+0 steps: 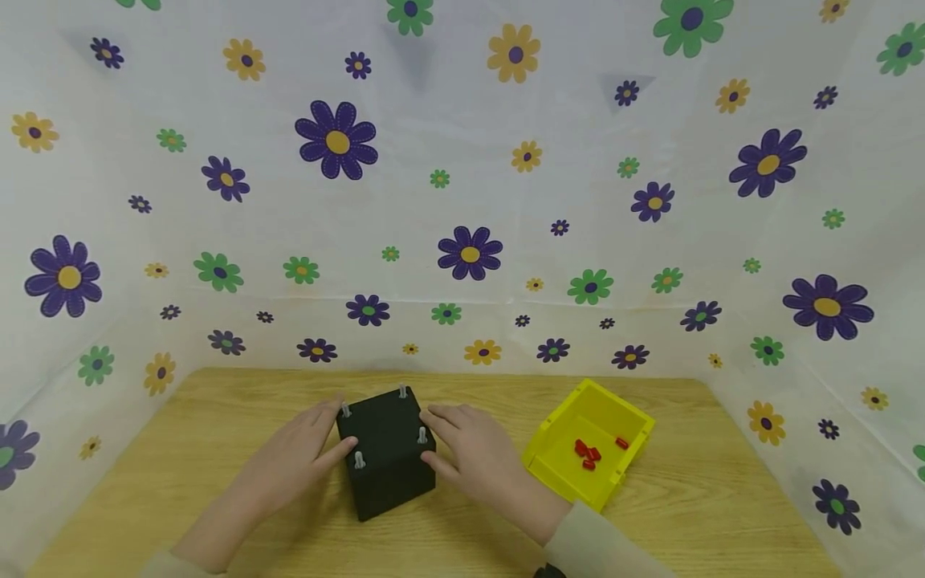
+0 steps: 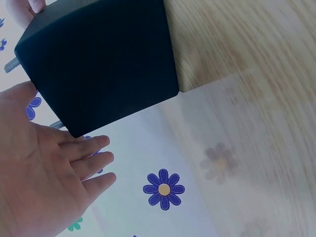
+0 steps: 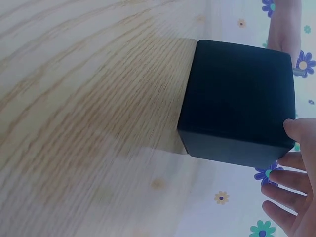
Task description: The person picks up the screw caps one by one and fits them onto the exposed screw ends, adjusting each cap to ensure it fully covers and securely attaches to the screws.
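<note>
A black box (image 1: 386,437) stands on the wooden table between both hands, turned a little askew. Thin metal bolts (image 1: 359,460) stick up from the corners of its top. On the box's left side is my left hand (image 1: 292,449), its thumb reaching onto the top face. In the left wrist view that hand's fingers (image 2: 96,165) are stretched out past the box's edge. My right hand (image 1: 480,461) touches the opposite side with thumb and fingertips. From the right wrist, its thumb (image 3: 296,129) lies at the box's upper edge, the other fingers loosely extended.
To the right of the box sits a yellow bin (image 1: 571,429), with several small red pieces (image 1: 588,453) inside. My right forearm passes close to its near left side. A white flower-print sheet (image 1: 405,209) walls the table (image 1: 686,482) at the back and sides.
</note>
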The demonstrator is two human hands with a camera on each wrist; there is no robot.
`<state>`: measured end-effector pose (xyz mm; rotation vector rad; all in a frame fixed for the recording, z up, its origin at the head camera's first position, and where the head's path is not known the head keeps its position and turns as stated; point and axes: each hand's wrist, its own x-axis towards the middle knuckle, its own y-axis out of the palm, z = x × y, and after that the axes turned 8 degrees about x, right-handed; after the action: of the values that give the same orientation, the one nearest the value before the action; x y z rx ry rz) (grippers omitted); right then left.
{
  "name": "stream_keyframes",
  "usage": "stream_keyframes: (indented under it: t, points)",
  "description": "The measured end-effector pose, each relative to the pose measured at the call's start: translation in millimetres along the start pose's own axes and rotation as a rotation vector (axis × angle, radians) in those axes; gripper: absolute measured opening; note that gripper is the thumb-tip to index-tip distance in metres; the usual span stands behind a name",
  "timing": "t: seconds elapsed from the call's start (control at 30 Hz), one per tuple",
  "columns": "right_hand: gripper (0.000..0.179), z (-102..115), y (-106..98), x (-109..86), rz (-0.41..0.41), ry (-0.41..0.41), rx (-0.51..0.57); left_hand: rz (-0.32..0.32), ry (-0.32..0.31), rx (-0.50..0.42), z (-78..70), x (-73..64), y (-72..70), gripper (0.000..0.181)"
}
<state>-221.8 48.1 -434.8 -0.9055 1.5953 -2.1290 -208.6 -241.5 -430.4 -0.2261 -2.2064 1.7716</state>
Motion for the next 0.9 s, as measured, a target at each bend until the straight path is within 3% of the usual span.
stream_keyframes:
  t: [0.17, 0.5, 0.9]
  points:
    - [0.057, -2, -1, -3.4, -0.017, -0.028, -0.032, 0.016, 0.001, -0.012, -3.2, 1.3, -2.5, 0.078]
    - [0.054, -4, -3, -13.9, -0.067, -0.083, -0.091, -0.003, 0.068, -0.018, -4.7, 6.6, -4.4, 0.070]
    - [0.053, -8, 0, -24.2, -0.128, -0.134, -0.084, 0.058, 0.113, -0.021, -9.2, 13.6, -7.6, 0.066]
